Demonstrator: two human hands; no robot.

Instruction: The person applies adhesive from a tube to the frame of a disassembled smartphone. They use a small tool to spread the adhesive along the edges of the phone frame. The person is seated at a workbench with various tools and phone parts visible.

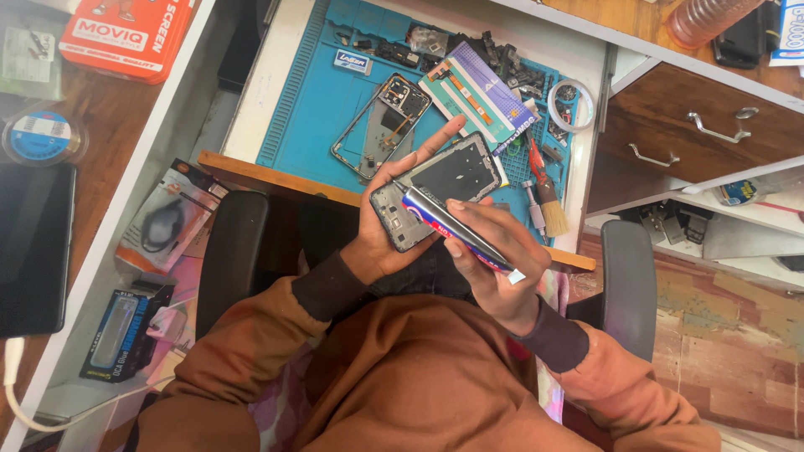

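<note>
**Phone frame held over the blue mat, glue tube at its edge**

Phone frame (435,191) sits in the left hand (387,219), raised just in front of the near edge of the blue mat (314,100), its open inner side facing up. The left fingers wrap under and around the frame's lower end, with one finger stretched along its top side. The right hand (494,272) is closed around a slim tube (456,228) with a red and blue label, held like a pen, its nozzle end resting at the frame's lower left part.

On the mat behind the frame lies a second, bare phone frame (381,125). To the right of that lies a purple and white packet (479,96), and farther right a roll of tape (571,105) and a small brush (548,205) near the mat's right edge. A heap of dark spare parts (494,54) crowds the far side of the mat.

To do this step well, the frame should stay level and firmly braced in the left palm. The tube, I judge, wants a light, even squeeze, with the nozzle kept close to the rim so that the line stays thin and off the middle opening.
</note>
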